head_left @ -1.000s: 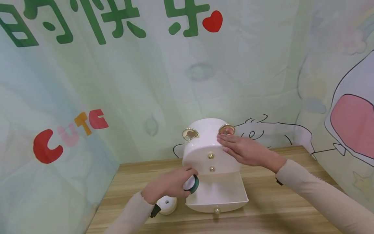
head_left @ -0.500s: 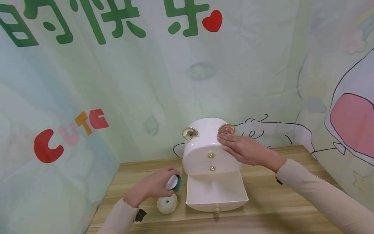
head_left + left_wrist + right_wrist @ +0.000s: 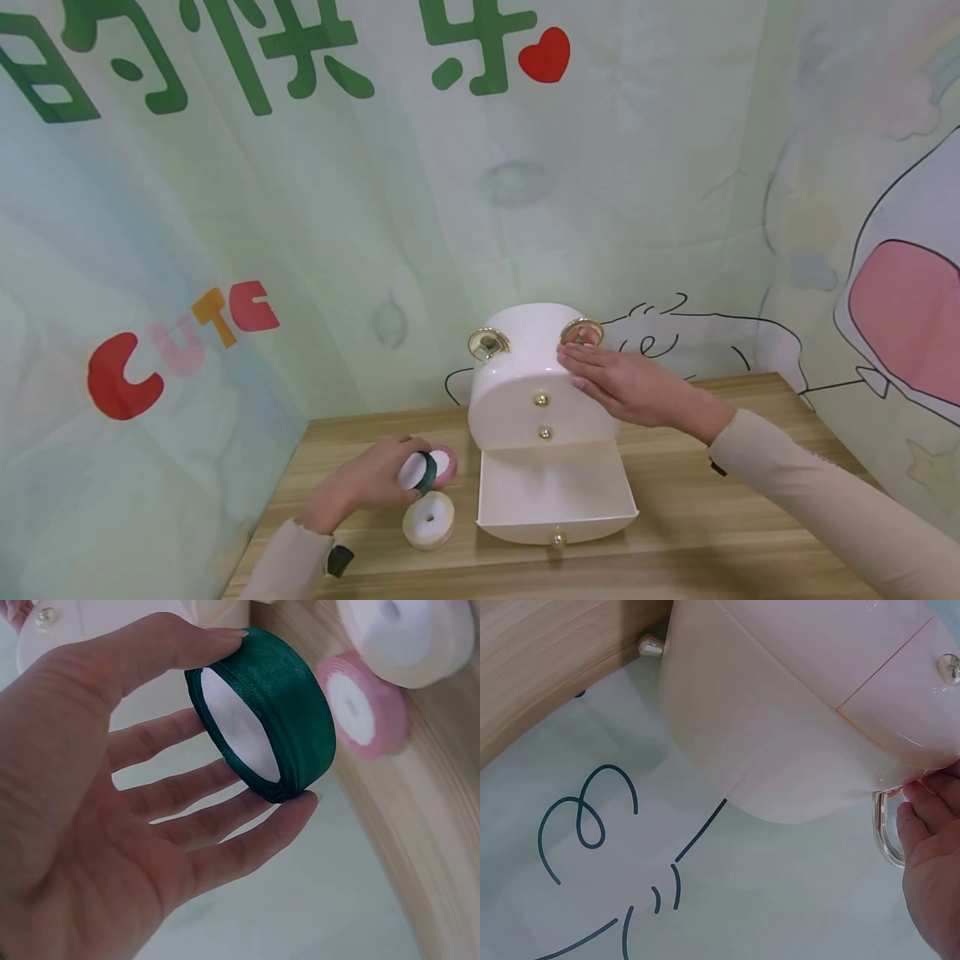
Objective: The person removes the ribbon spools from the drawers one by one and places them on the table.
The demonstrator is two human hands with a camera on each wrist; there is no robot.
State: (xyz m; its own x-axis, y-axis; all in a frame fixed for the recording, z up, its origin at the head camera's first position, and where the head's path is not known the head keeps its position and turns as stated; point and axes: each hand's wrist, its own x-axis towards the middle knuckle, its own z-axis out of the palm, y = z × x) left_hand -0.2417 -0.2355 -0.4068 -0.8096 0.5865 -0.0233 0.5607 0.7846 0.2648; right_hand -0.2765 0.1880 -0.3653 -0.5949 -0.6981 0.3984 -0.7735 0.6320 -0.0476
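Observation:
My left hand [image 3: 371, 479] holds a roll of dark green ribbon [image 3: 300, 712] on edge, thumb on one side and fingertips on the other. Just right of it in the head view is a pink ribbon roll [image 3: 448, 467], partly covered by the green one. Nearer me, a cream ribbon roll [image 3: 429, 535] lies flat on the table. A glossy white drawer box [image 3: 510, 412] stands to the right, its bottom drawer [image 3: 555, 487] pulled out and bare inside. My right hand [image 3: 633, 385] rests with straight fingers on the box's upper right side, beside a gold-rimmed ear.
The wood-grain table [image 3: 705, 500] carries everything. Two round gold-rimmed ears [image 3: 489, 343] stick up from the box, and small gold knobs [image 3: 542, 400] mark its drawers. A printed cloth backdrop [image 3: 420, 250] hangs close behind and at both sides.
My left hand has moved left with the green roll, from the drawer's left edge to above the table. The pink and cream rolls have come into fuller view. My right hand stays put.

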